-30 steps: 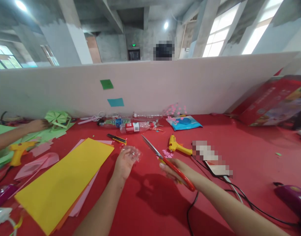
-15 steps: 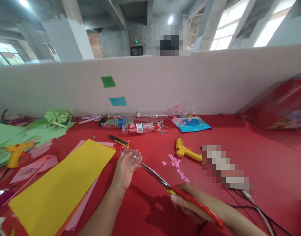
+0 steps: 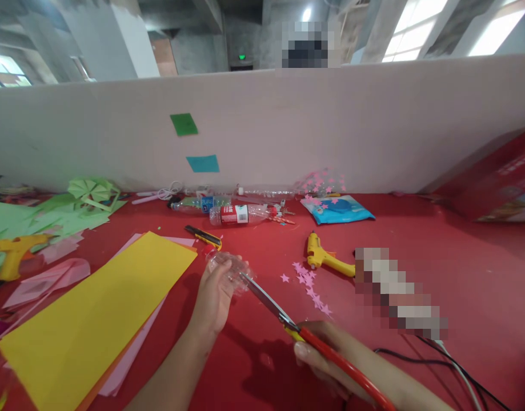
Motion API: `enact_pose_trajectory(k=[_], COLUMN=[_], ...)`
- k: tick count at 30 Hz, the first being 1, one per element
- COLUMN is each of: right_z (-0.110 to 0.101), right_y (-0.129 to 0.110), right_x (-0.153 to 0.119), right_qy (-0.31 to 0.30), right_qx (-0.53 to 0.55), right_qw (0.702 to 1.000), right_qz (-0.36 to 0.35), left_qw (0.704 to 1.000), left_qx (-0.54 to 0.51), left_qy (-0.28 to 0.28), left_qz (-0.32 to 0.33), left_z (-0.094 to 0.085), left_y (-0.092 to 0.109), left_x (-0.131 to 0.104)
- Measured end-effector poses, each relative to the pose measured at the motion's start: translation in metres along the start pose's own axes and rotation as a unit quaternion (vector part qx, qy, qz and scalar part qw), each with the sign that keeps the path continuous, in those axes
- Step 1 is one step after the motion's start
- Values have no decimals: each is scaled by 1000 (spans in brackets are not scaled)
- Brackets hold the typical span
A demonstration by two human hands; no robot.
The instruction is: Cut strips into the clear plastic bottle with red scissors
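Note:
My left hand (image 3: 216, 291) is closed around a clear plastic bottle piece (image 3: 240, 274) with a red cap at its far end. In my right hand (image 3: 320, 348) is a pair of scissors (image 3: 266, 301) with red and yellow handles. The blade tips lie against the cut edge of the plastic; whether they pass inside it is hard to see. A yellow utility knife (image 3: 204, 236) rests just beyond my left hand. Small pink paper stars (image 3: 309, 282) are scattered to the right of the blades.
Yellow paper (image 3: 103, 319) lies at left over pink sheets, near green paper (image 3: 31, 225). One yellow glue gun (image 3: 324, 257) is at right, another (image 3: 16, 254) far left. Bottles (image 3: 234, 214) and a blue packet (image 3: 337, 209) line the white partition (image 3: 262, 125). A cable (image 3: 416, 361) runs at right.
The view has tipped downward slightly. The bottle piece has turned in my left hand so its red cap now shows, and the scissor tips sit further over the plastic.

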State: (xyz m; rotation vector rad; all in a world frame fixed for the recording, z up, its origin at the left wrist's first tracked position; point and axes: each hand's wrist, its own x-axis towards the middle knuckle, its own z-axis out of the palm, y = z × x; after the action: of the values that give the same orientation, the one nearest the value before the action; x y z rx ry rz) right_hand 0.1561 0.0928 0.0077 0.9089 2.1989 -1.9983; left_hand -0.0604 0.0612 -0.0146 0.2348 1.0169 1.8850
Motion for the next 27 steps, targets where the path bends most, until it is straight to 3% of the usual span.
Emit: enact_pose_trajectory(k=[18,27], right_z=[2,7], right_y=[-2,-2], right_x=[-4,-3], right_qy=[-5,13], right_qx=[-4,11], right_qw=[1000,999], right_qz=[-14,28], left_qw=[999,999], left_qx=[12,13], left_qy=[-31,-20], left_qz=[27,29], left_z=[3,5], left_y=[-3,-2], left_x=[-5,-5])
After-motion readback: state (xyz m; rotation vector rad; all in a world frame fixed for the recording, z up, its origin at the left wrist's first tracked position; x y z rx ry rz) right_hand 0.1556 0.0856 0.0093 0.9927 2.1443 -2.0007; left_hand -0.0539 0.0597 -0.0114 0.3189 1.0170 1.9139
